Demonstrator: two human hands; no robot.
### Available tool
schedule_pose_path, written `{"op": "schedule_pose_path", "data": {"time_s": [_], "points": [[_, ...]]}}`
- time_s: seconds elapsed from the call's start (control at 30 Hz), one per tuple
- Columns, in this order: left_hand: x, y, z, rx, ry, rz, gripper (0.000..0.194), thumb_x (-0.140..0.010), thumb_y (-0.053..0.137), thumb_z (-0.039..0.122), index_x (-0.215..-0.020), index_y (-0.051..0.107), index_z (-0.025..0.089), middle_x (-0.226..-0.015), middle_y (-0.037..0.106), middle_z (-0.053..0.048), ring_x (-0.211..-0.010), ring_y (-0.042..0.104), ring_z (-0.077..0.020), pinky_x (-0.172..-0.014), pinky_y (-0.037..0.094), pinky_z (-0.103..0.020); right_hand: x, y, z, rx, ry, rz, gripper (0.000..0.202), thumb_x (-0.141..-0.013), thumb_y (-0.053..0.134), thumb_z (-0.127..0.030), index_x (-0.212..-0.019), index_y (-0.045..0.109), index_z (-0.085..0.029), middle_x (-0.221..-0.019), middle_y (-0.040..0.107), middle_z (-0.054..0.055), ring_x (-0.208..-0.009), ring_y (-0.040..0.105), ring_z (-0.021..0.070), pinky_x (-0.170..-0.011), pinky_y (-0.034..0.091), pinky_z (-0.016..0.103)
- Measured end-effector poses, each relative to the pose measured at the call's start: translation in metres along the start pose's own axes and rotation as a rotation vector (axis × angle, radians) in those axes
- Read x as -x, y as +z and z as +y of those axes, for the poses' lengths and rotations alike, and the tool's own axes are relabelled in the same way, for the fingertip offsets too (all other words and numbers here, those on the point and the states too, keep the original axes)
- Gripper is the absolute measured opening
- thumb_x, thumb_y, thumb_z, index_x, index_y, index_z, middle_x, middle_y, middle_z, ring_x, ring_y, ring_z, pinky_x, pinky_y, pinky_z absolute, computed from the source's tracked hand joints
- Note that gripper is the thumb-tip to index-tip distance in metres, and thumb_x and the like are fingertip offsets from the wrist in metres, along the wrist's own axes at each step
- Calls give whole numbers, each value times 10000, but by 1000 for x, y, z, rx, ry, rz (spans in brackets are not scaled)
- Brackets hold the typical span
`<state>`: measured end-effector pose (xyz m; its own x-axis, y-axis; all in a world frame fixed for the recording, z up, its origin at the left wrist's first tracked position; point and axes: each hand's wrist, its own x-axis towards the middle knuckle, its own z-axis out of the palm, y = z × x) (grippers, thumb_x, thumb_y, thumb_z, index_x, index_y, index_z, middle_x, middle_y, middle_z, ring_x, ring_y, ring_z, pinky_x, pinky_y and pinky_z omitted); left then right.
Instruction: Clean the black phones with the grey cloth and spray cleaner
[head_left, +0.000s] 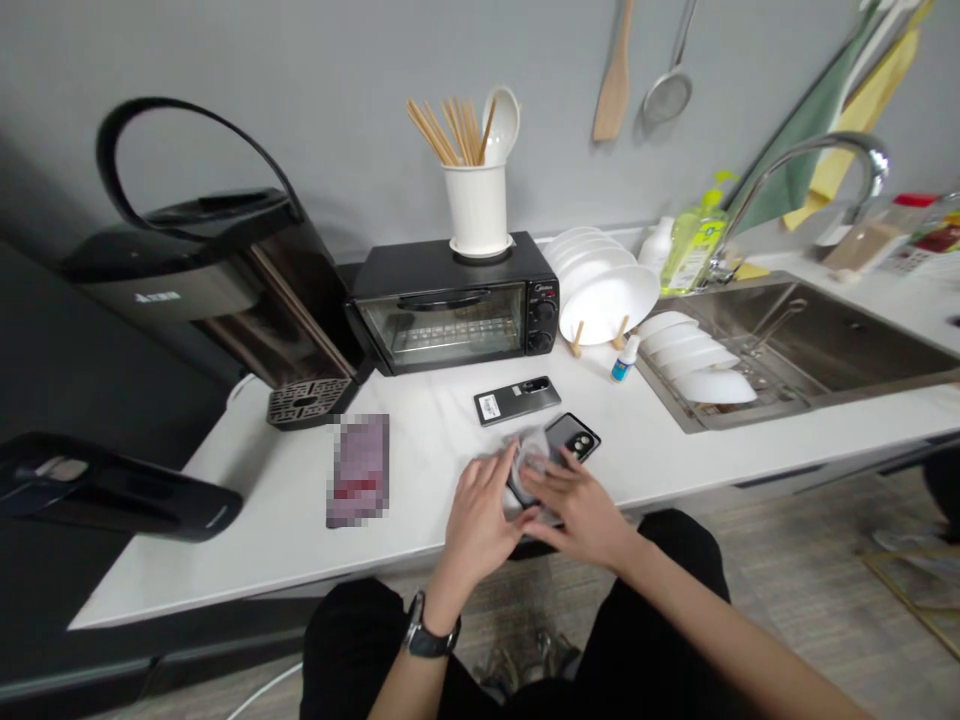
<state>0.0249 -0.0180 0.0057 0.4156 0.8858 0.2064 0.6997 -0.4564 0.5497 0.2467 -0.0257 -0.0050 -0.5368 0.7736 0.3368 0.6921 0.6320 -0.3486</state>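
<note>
Left hand (484, 510): fingers extended, close together, at the wrap's nine-o'clock edge. Right hand (574, 505): fingers spread over it; I cannot tell whether either pinches. Grey wrap (534, 442): blurred, outline unclear. Phone (562, 431): on the bench (431, 450), partly hidden beneath wrap and right fingers; long axis and lenses (583, 443) toward two o'clock. Second phone (517, 401): beyond, at eleven o'clock.

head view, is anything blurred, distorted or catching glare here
All in the head view: the right hand and pale material beneath it look soft, perhaps from motion; mosaic blocks hide the purplish item's detail; the black dispenser leans outward, suggesting wide-angle distortion; bright glints show on the faucet.
</note>
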Motion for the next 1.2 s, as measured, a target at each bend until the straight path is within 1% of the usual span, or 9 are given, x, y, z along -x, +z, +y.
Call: {"op": "schedule_pose_path", "data": {"time_s": [0.13,0.27,0.43,0.53,0.67,0.87,0.97,1.07,1.2], "points": [[1,0,2,-6,-28,4,929,-906,740,391,-1663,214,279,-1494,566,-106,-1298,508,-319,-1177,339,-522,7,-10,10,-31,15,-28,402,-1075,480,-490,-1346,680,-271,-1359,719,69,-1291,664,256,-1258,305,566],[-3,-2,5,11,-17,1,900,-884,766,372,-1640,282,308,-1479,583,-84,-1269,521,-307,-1148,370,-497,0,-12,20,172,201,119,484,-1056,515,-490,-1430,626,-202,-1451,639,152,-1358,603,350,-1226,293,662],[-2,-4,6,9,-25,8,902,-903,741,365,-1654,247,292,-1429,611,-96,-1221,545,-301,-1132,379,-497,1,6,-15,-7,-29,-22,619,-1006,550,-623,-1427,619,-175,-1436,656,143,-1375,593,306,-1255,302,579],[0,-3,7,6,-23,26,887,-902,747,384,-1646,272,291,-1456,598,-93,-1254,531,-305,-1143,369,-499,13,-8,2,2,61,-15,428,-1081,467,-486,-1376,656,-240,-1389,699,87,-1302,654,266,-1259,287,577],[-5,0,10,1,-5,21,834,-906,744,389,-1624,327,315,-1434,618,-70,-1275,525,-305,-1170,337,-517,11,-20,27,198,228,114,516,-1068,494,-487,-1481,573,-188,-1473,622,153,-1344,613,354,-1240,229,682],[-7,0,10,5,1,-3,883,-910,729,359,-1652,260,267,-1388,631,-90,-1213,547,-303,-1150,366,-495,-1,2,-10,-12,-32,-7,568,-1021,557,-567,-1446,612,-195,-1402,684,132,-1345,620,290,-1252,311,564],[-5,1,10,-3,17,9,890,-911,736,385,-1652,255,284,-1410,616,-88,-1233,540,-302,-1148,367,-489,5,-7,5,53,73,14,451,-1064,504,-494,-1424,630,-254,-1412,680,101,-1334,629,289,-1250,277,619],[-6,2,12,-15,20,13,868,-911,740,406,-1640,280,308,-1453,597,-78,-1285,522,-303,-1171,340,-501,11,-15,23,210,233,117,507,-1065,495,-492,-1469,584,-198,-1468,627,154,-1380,580,355,-1238,202,707],[-6,3,13,-21,9,12,885,-921,729,406,-1653,243,300,-1491,569,-89,-1297,517,-308,-1183,327,-511,16,-11,16,120,-31,-6,665,-985,576,-639,-1474,579,-189,-1476,625,144,-1444,514,338,-1268,225,628]]}}
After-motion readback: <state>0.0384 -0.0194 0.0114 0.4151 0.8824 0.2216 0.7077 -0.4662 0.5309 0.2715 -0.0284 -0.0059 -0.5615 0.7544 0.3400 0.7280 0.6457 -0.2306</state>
